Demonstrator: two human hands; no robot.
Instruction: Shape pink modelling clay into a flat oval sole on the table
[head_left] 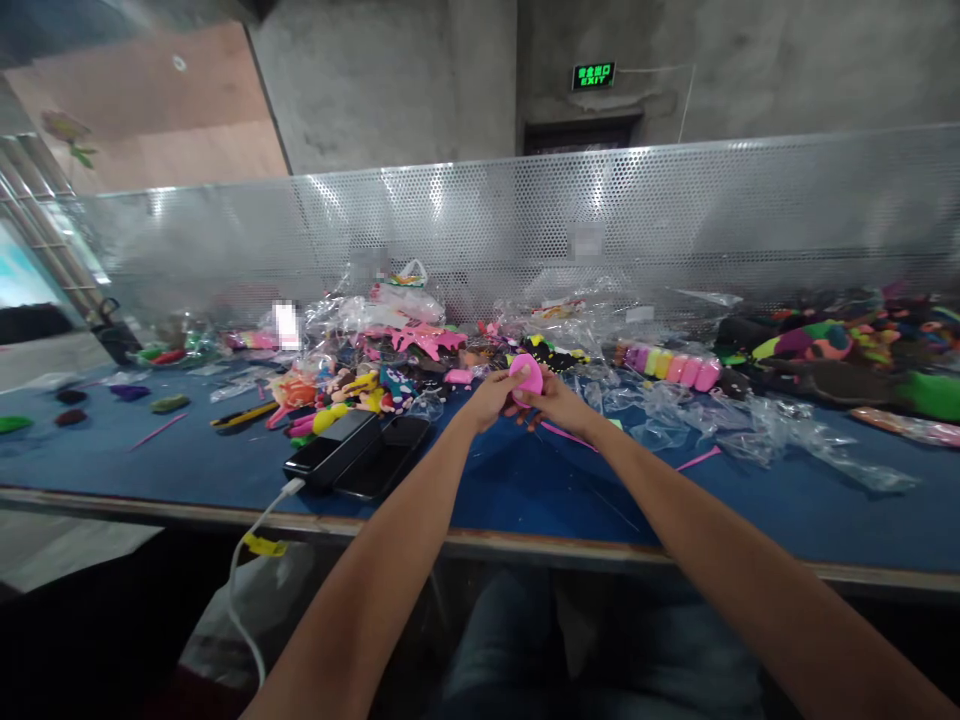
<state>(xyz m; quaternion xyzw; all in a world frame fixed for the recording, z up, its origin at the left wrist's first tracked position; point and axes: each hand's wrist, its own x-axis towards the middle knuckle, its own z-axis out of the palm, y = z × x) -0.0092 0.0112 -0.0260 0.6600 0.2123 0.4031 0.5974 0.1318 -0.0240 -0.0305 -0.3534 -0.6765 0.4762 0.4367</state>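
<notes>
Both my arms reach out over a blue table. My left hand and my right hand meet above it and together pinch a flat pink lump of clay. The fingers of both hands are closed round its edges. Just behind the hands lies a heap of coloured clay figures and clear plastic bags. Thin pink sticks lie on the table under my right wrist.
Two dark phones lie left of my left arm, one with a white cable hanging over the table edge. A row of pastel clay blocks sits at the right. A perforated metal screen backs the table. Small clay lumps lie far left.
</notes>
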